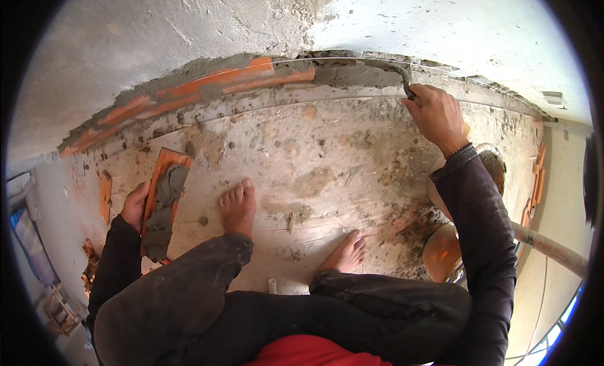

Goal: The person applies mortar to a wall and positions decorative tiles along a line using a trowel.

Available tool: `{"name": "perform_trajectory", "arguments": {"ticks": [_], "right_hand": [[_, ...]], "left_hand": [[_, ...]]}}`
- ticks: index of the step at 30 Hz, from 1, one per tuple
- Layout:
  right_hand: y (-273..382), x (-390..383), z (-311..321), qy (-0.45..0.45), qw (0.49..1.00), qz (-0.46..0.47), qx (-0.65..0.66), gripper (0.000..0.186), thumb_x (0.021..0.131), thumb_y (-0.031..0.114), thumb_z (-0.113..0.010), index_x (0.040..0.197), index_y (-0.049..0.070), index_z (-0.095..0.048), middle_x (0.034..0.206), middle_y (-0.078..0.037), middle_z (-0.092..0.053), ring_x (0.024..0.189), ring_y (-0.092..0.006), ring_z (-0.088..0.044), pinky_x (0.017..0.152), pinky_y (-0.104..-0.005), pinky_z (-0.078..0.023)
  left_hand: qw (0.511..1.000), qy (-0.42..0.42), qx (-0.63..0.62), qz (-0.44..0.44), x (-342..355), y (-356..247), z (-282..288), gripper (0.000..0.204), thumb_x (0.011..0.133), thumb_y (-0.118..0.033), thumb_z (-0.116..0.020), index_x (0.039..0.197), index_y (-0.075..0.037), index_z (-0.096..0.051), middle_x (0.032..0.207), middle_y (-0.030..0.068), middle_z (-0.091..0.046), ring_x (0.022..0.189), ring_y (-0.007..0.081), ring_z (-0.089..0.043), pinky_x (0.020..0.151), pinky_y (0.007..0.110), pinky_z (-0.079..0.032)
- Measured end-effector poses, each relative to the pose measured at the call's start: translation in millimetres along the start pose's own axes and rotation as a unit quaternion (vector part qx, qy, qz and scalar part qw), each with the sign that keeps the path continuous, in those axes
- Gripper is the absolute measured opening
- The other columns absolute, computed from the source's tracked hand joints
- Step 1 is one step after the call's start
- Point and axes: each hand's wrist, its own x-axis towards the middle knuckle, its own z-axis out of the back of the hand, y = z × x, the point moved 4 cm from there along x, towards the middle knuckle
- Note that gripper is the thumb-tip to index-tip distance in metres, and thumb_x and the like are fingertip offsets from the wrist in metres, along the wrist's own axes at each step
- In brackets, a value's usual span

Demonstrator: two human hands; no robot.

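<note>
One mortar-coated brick [154, 193] is clasped in the left grip [134, 205]; a trowel [406, 83] is held by the curled right grip [438, 114], with mortar [352, 75] spread just left of it and laid bricks [251, 71] farther left.

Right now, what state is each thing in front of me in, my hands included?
Left hand: closed on the brick's edge
Brick: held, mortar over one face
Right hand: closed round the trowel's handle
Trowel: held, blade at the mortar strip; contact unclear
Mortar strip: spread beside the laid bricks
Laid bricks: smeared with mortar
String: stretched along the wall
Feet: bare, on the floor
</note>
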Motion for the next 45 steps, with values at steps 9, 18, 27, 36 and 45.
{"name": "perform_trajectory", "arguments": {"ticks": [9, 18, 27, 36, 45], "right_hand": [[-11.6, 10.8, -5.8, -0.016, 0.999, -0.016, 0.025, 0.028, 0.087, 0.030, -0.069, 0.102, 0.007, -0.068, 0.082, -0.014, -0.069, 0.078, -0.0348, -0.066, 0.069, -0.0436, -0.051], [-36.3, -21.2, 15.5, -0.074, 0.997, -0.009, 0.017, 0.021, 0.084, 0.028, -0.071, 0.096, 0.010, -0.070, 0.083, -0.008, -0.068, 0.077, -0.0300, -0.065, 0.067, -0.0410, -0.050], [-18.3, -29.4, 11.9, -0.027, 0.996, 0.031, -0.079, 0.016, 0.081, 0.022, -0.072, 0.090, 0.010, -0.068, 0.085, -0.006, -0.066, 0.079, -0.0293, -0.065, 0.069, -0.0424, -0.050], [-52.9, -143.8, 159.6, 0.012, 0.992, -0.120, -0.023, 0.020, 0.073, 0.014, -0.072, 0.089, 0.003, -0.066, 0.079, -0.014, -0.063, 0.076, -0.0348, -0.062, 0.068, -0.0421, -0.047], [-143.6, -239.7, 155.9, 0.216, 0.890, -0.356, -0.186, 0.023, 0.083, 0.028, -0.068, 0.092, 0.007, -0.071, 0.087, -0.019, -0.069, 0.089, -0.0352, -0.067, 0.078, -0.0456, -0.052]], "left_hand": [[0.965, 0.085, -0.245, 0.032, -16.0, -16.0, 39.3, 0.041, 0.097, -0.032, -0.051, 0.129, -0.007, -0.053, 0.121, 0.0115, -0.061, 0.110, 0.0272, -0.058, 0.096, 0.042, -0.045], [0.939, 0.134, -0.314, 0.049, -22.7, -24.3, 32.0, 0.044, 0.099, -0.035, -0.049, 0.129, -0.002, -0.054, 0.121, 0.0126, -0.062, 0.109, 0.0258, -0.060, 0.096, 0.039, -0.046], [0.930, 0.183, -0.316, 0.040, -11.8, -56.6, 11.4, 0.049, 0.102, -0.037, -0.047, 0.128, 0.004, -0.055, 0.121, 0.0137, -0.064, 0.108, 0.0243, -0.061, 0.095, 0.035, -0.046], [0.935, 0.261, -0.241, 0.014, 37.9, -79.2, -22.6, 0.047, 0.102, -0.034, -0.046, 0.133, 0.001, -0.052, 0.125, 0.0107, -0.062, 0.112, 0.0229, -0.059, 0.097, 0.035, -0.045], [0.932, 0.301, -0.203, 0.020, 85.3, -136.7, -91.2, 0.039, 0.100, -0.031, -0.051, 0.119, 0.002, -0.061, 0.112, 0.0073, -0.067, 0.100, 0.0172, -0.062, 0.090, 0.030, -0.046]]}}
